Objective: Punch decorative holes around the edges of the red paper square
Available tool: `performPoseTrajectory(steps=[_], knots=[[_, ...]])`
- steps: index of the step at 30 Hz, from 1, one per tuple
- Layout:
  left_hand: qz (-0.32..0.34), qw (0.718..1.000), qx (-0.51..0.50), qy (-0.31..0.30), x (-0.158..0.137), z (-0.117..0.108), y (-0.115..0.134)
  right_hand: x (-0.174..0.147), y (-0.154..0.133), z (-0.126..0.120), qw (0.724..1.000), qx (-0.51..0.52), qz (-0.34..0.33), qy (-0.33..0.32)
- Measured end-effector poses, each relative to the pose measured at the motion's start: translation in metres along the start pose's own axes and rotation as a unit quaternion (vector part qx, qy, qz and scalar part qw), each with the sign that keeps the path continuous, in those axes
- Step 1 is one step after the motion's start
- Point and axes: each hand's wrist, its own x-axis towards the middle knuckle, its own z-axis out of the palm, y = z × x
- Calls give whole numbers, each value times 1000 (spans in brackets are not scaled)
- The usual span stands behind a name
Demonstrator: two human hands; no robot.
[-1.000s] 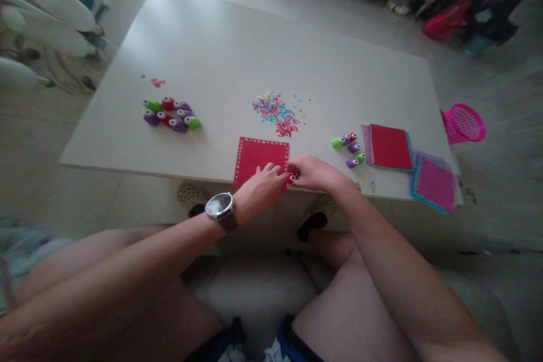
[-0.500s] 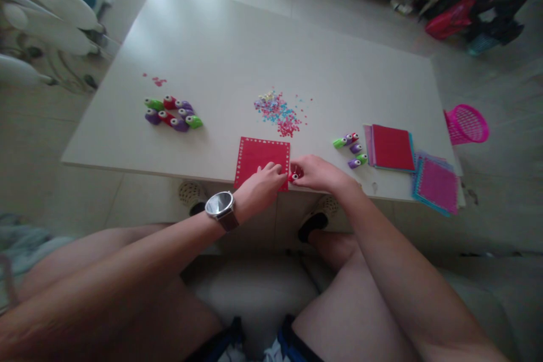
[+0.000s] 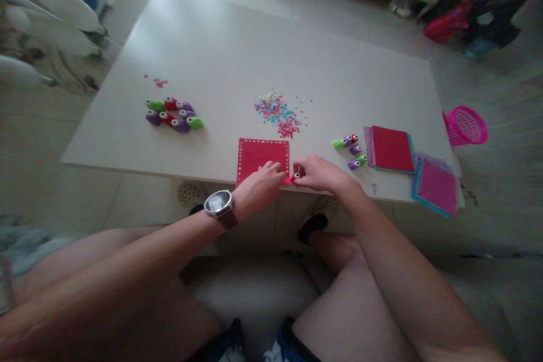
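A square red sheet of paper lies at the table's front edge, with small shapes cut out along its top, left and right borders. My left hand, with a watch on the wrist, is closed over its lower right part, fingers curled on the paper. My right hand grips a small red craft punch at the sheet's lower right corner. The punch has a white eye-like spot and is partly hidden by my fingers. Whether the sheet's corner sits inside the punch is too small to tell.
Paper confetti lies beyond the sheet. Coloured punches form a group at left, others at right. Beside those are stacked red sheets and punched purple sheets. A pink basket stands past the table's right edge.
The red sheet has turned slightly, its left edge now more upright. The punch and my right hand have shifted a little to the right. My left hand stays on the paper.
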Motion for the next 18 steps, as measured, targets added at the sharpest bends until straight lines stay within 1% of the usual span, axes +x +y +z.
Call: performPoseTrajectory(steps=[3, 9, 18], knots=[[13, 1000, 3, 8, 3, 2, -2, 1, 0, -1, 1000, -17, 11, 0], [22, 1000, 12, 10, 4, 4, -2, 3, 2, -1, 1000, -29, 2, 1], [29, 999, 21, 9, 4, 4, -2, 3, 4, -2, 1000, -4, 7, 4]])
